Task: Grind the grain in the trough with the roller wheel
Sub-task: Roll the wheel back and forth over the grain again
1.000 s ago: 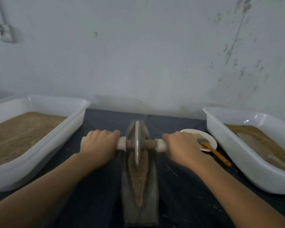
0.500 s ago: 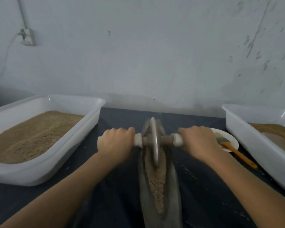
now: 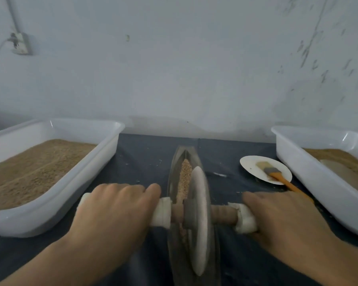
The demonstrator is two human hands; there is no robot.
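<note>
Since the earlier frames the roller wheel (image 3: pixel 197 219) has come back from the far end of the trough (image 3: pixel 175 162) toward the near, lower-centre part of the frame; a second ago it sat up near the far tip. The camera has also dipped and moved closer. Grain (image 3: pixel 186 174) now shows as an uncovered strip in the far half of the trough, above the wheel. My read: mid back-stroke of a rocking grind, task well underway but not finished, since the grain still looks coarse. The wheel edge is motion-blurred, so it is moving.

Left hand (image 3: pixel 114 211), lower left of centre: closed over the left handle (image 3: pixel 162 212), fingers curled over the top, knuckles up, white wrapped handle end poking out both sides of the fist. Right hand (image 3: pixel 285 221), lower right: closed over the right handle (image 3: pixel 244 220), fingers wrapped, white wrapping visible at the inner side. Both grip the axle, one on either side of the wheel, which sits in the trough groove.

Around it: white tub (image 3: pixel 56 203) of tan meal at left, another white tub (image 3: pixel 318 182) at right edge, small plate (image 3: pixel 250 164) right of the trough with an orange-handled brush (image 3: pixel 277 176) lying on it. Dark cloth (image 3: pixel 143 157) covers the table, with a few spilled specks on it.

Next is likely a push forward again; risk is grain spilling over the trough rim.
</note>
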